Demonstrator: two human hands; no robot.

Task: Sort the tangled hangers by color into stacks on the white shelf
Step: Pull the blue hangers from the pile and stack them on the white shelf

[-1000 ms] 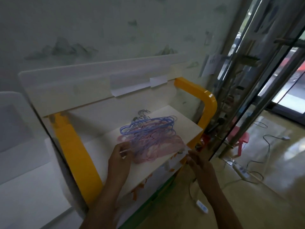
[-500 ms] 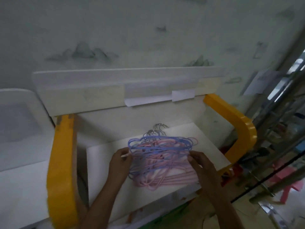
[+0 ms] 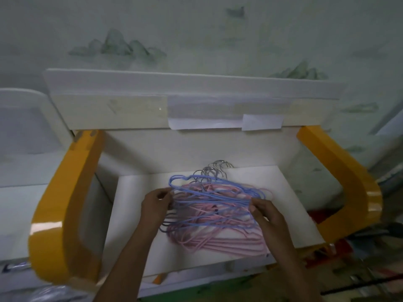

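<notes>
A tangled pile of thin hangers lies on the white shelf [image 3: 135, 225]. Blue hangers [image 3: 209, 197] lie on top, pink hangers [image 3: 222, 243] lie beneath, and their metal hooks [image 3: 214, 170] point toward the back wall. My left hand [image 3: 156, 207] pinches the left ends of the blue hangers. My right hand [image 3: 267, 216] grips the blue hangers on the right side of the pile. Both hands rest at the pile's edges, and the wires under my fingers are partly hidden.
Orange curved side frames stand to the left [image 3: 65, 214] and right [image 3: 340, 186] of the shelf. A white upper board [image 3: 192, 99] with taped paper slips overhangs the back. A white unit [image 3: 24, 131] is at far left; clutter lies at lower right.
My view has swung left and closer to the shelf. My right hand came up from below the shelf edge onto the right side of the pile; my left hand stayed at the left ends.
</notes>
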